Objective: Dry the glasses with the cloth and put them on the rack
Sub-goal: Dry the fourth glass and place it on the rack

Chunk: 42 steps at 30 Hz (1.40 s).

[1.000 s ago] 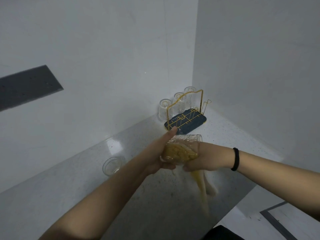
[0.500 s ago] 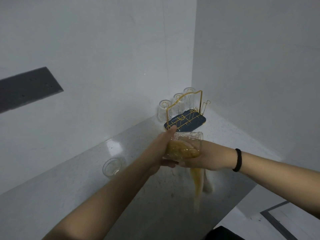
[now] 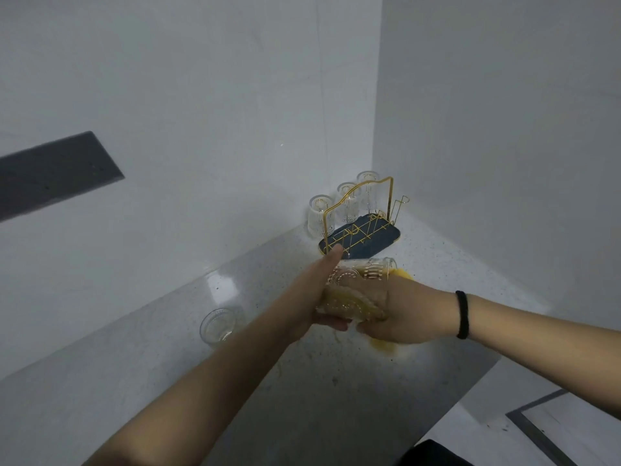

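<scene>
Currently: glass, yellow cloth stuffed inside, gripped by left hand; right hand grasps cloth. Rack in counter corner holds three glasses.

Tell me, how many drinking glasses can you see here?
5. Three clear ribbed glasses stand upside down on the gold wire rack in the corner, one sits on the grey counter, one is held in both hands. None looks hidden.

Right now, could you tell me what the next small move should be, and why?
Probably draw the yellow cloth out of the glass held by both the left hand and right hand, since the rack beyond has free pegs.
</scene>
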Tool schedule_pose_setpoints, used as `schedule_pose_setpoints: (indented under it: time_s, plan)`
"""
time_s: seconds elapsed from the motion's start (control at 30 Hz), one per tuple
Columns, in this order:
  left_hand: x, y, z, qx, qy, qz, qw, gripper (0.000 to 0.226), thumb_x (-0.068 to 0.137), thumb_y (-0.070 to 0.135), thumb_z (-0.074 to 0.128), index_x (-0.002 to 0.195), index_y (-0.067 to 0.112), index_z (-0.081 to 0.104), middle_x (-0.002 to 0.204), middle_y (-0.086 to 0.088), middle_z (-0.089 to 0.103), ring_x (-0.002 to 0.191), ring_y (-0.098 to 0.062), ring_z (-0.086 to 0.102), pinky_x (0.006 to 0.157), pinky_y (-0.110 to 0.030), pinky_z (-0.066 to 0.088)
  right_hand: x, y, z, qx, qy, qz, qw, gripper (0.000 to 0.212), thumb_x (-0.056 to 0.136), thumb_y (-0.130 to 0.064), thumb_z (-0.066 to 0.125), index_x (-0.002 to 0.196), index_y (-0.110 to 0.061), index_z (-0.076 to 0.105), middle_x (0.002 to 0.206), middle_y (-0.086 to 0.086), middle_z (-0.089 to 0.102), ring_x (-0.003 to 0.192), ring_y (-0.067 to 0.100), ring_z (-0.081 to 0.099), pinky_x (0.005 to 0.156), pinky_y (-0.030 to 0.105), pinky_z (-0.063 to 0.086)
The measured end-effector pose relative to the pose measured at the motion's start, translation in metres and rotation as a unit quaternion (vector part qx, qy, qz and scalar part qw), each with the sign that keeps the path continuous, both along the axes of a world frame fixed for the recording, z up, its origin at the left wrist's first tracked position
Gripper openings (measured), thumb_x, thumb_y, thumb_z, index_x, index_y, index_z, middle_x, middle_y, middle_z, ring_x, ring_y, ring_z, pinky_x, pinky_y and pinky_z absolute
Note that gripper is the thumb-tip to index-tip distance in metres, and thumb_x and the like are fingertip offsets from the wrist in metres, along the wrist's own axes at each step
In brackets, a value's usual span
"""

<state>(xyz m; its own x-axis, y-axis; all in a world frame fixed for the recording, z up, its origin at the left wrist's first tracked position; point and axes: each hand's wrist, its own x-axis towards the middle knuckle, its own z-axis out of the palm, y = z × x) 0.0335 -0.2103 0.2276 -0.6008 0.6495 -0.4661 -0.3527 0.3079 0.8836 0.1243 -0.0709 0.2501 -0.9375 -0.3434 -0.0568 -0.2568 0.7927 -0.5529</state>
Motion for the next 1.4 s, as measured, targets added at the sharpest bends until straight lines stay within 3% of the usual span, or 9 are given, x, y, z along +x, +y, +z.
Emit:
schedule_pose_setpoints:
  time_s: [0.07, 0.2, 0.37, 0.53, 0.7, 0.87, 1.07, 1.27, 1.4]
  plan:
    - [0.002, 0.000, -0.013, 0.060, 0.068, 0.024, 0.996, 0.064, 0.083, 0.072, 0.045, 0.124, 0.024, 0.051, 0.117, -0.012, 0.061, 0.092, -0.028, 0.067, 0.054, -0.031, 0.057, -0.006, 0.010, 0.005, -0.180, -0.125, -0.059, 0.974, 0.039, 0.084, -0.007, 0.061, 0.122, -0.012, 0.054, 0.100, -0.006, 0.064, 0.087, -0.006, 0.061, 0.081, 0.011, 0.048]
    - [0.015, 0.002, -0.035, 0.205, 0.289, 0.071, 0.932, 0.035, 0.081, 0.059, 0.045, 0.108, 0.038, 0.046, 0.105, -0.003, 0.055, 0.079, -0.018, 0.065, 0.051, -0.028, 0.055, -0.012, 0.016, 0.007, -0.592, -0.313, -0.099, 0.736, 0.058, 0.068, 0.007, 0.063, 0.124, 0.006, 0.048, 0.123, 0.028, 0.052, 0.113, 0.042, 0.049, 0.099, 0.047, 0.041]
    - [0.004, 0.004, -0.003, 0.036, 0.045, 0.013, 0.998, 0.051, 0.088, 0.065, 0.045, 0.105, 0.019, 0.058, 0.087, -0.009, 0.066, 0.061, -0.015, 0.065, 0.043, -0.023, 0.048, -0.003, 0.001, 0.004, -0.046, -0.035, -0.007, 0.998, 0.027, 0.086, -0.011, 0.058, 0.113, -0.013, 0.055, 0.103, -0.007, 0.057, 0.092, 0.001, 0.055, 0.077, 0.008, 0.043]
    - [0.001, -0.002, -0.014, 0.055, 0.033, -0.024, 0.998, 0.058, 0.085, 0.068, 0.039, 0.111, 0.020, 0.058, 0.106, -0.013, 0.066, 0.081, -0.023, 0.068, 0.060, -0.035, 0.060, -0.008, 0.010, -0.002, -0.126, -0.100, -0.048, 0.986, 0.020, 0.080, -0.012, 0.062, 0.094, -0.025, 0.059, 0.084, -0.010, 0.059, 0.079, 0.004, 0.060, 0.073, 0.016, 0.046]
    - [0.010, -0.002, -0.039, 0.188, 0.296, 0.052, 0.935, 0.044, 0.076, 0.069, 0.054, 0.106, 0.039, 0.047, 0.103, -0.004, 0.055, 0.077, -0.010, 0.064, 0.053, -0.022, 0.053, -0.013, 0.010, -0.003, -0.599, -0.300, -0.103, 0.735, 0.047, 0.074, 0.010, 0.056, 0.119, -0.002, 0.054, 0.111, 0.018, 0.062, 0.100, 0.028, 0.062, 0.094, 0.039, 0.049]
    - [0.003, 0.001, -0.009, 0.028, 0.061, -0.002, 0.998, 0.046, 0.089, 0.060, 0.047, 0.103, 0.018, 0.058, 0.083, -0.009, 0.065, 0.058, -0.014, 0.062, 0.042, -0.020, 0.045, -0.003, 0.003, -0.008, -0.014, -0.021, -0.005, 1.000, 0.027, 0.087, -0.016, 0.058, 0.114, -0.015, 0.055, 0.106, -0.006, 0.058, 0.087, -0.003, 0.055, 0.079, 0.008, 0.043]
    - [-0.003, 0.000, -0.018, 0.019, 0.055, -0.003, 0.998, 0.065, 0.085, 0.073, 0.039, 0.115, 0.018, 0.057, 0.099, -0.011, 0.067, 0.080, -0.023, 0.068, 0.056, -0.028, 0.056, -0.005, 0.007, -0.015, -0.073, -0.012, -0.033, 0.997, 0.021, 0.082, -0.008, 0.060, 0.104, -0.008, 0.060, 0.088, -0.009, 0.062, 0.070, -0.012, 0.052, 0.070, 0.003, 0.039]
    - [0.013, 0.003, -0.042, 0.207, 0.303, 0.064, 0.928, 0.055, 0.074, 0.075, 0.053, 0.106, 0.032, 0.047, 0.093, 0.000, 0.057, 0.067, -0.009, 0.063, 0.047, -0.019, 0.049, -0.009, 0.013, -0.012, -0.582, -0.266, -0.108, 0.761, 0.058, 0.067, 0.002, 0.067, 0.123, 0.000, 0.052, 0.119, 0.023, 0.057, 0.110, 0.036, 0.056, 0.099, 0.045, 0.044]
    - [0.009, 0.008, -0.018, 0.074, 0.119, 0.028, 0.990, 0.049, 0.083, 0.067, 0.051, 0.102, 0.022, 0.054, 0.082, -0.006, 0.062, 0.055, -0.011, 0.060, 0.040, -0.020, 0.044, 0.003, 0.006, -0.017, -0.114, -0.034, -0.034, 0.992, 0.034, 0.083, -0.009, 0.060, 0.116, -0.010, 0.055, 0.109, 0.000, 0.059, 0.098, 0.006, 0.055, 0.090, 0.016, 0.046]
